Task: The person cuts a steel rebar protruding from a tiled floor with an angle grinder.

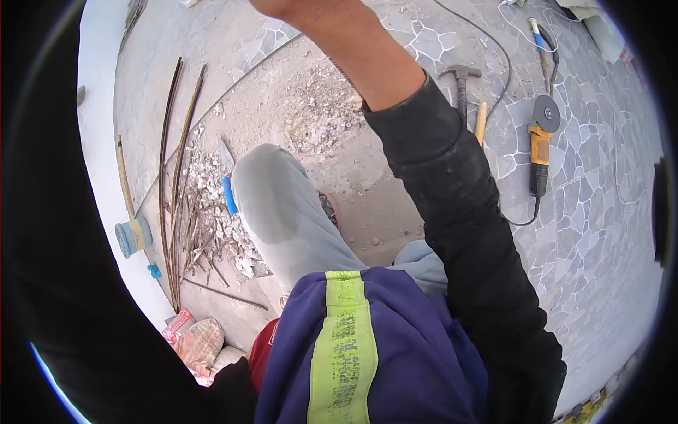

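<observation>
My right forearm in a black sleeve reaches up across the view, and only the base of my right hand (282,6) shows at the top edge. Its fingers lie outside the frame, so whatever they hold is hidden. Along the left side rises the dark left sleeve (78,283), with the left hand out of sight. Below the right hand spreads a patch of broken rubble (318,106) on the floor. Beside my bent knee (272,191) lies a trowel with a blue handle (229,196). A hammer (462,76) rests to the right of the forearm.
At right lies an angle grinder (540,145) with its cord, near a yellowish handle (481,124). Thin rods (174,162) and debris (226,233) lie at left, with a blue cylindrical container (133,237) by the wall. Bags (200,343) sit at lower left.
</observation>
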The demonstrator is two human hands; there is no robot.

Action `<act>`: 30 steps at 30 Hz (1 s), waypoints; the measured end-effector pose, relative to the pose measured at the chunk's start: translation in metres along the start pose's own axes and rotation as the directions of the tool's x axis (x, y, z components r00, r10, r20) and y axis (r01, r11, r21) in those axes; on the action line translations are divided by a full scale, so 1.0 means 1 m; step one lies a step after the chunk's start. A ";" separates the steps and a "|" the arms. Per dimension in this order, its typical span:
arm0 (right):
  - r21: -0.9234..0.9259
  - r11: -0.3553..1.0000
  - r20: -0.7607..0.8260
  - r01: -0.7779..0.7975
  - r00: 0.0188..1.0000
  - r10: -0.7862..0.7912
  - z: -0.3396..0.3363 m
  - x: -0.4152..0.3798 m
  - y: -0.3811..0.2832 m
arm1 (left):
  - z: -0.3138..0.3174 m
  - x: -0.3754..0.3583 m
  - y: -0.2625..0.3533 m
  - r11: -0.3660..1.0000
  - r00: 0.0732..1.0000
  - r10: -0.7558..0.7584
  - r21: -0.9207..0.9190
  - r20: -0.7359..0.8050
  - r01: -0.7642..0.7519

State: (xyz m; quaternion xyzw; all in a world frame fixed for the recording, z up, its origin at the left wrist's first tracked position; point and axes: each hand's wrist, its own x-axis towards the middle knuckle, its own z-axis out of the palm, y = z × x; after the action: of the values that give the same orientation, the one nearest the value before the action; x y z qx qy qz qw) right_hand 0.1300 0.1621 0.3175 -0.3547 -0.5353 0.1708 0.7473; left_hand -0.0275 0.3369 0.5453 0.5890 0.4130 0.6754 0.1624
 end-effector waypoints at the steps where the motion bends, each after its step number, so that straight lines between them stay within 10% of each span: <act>1: -0.191 0.977 -0.051 0.099 0.992 -0.111 0.008 0.001 0.011 | 0.032 0.019 -0.026 1.000 1.000 -0.016 0.014 0.012 0.016; 7: -0.048 0.998 -0.231 -0.042 0.973 0.030 0.003 -0.005 -0.008 | 0.215 0.128 -0.154 0.981 0.982 -0.162 0.120 0.099 0.150; 12: -0.191 0.982 -0.173 0.014 0.984 -0.047 0.001 0.003 -0.001 | 0.250 0.126 -0.159 0.955 0.946 -0.294 0.078 0.134 0.286; 21: -0.212 0.975 -0.229 -0.069 0.973 0.019 0.008 0.009 0.003 | 0.032 -0.015 0.051 0.870 0.984 -0.097 -0.466 0.152 0.158; 30: -0.119 0.988 -0.114 -0.098 0.990 0.084 0.002 0.003 -0.002 | -0.217 -0.124 0.126 0.937 0.997 0.067 -0.342 -0.044 -0.078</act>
State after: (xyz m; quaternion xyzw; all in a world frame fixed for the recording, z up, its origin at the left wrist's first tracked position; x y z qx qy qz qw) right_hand 0.1288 0.1632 0.3211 -0.4335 -0.4867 0.1515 0.7432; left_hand -0.1645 0.0932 0.5654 0.5556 0.2697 0.7518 0.2310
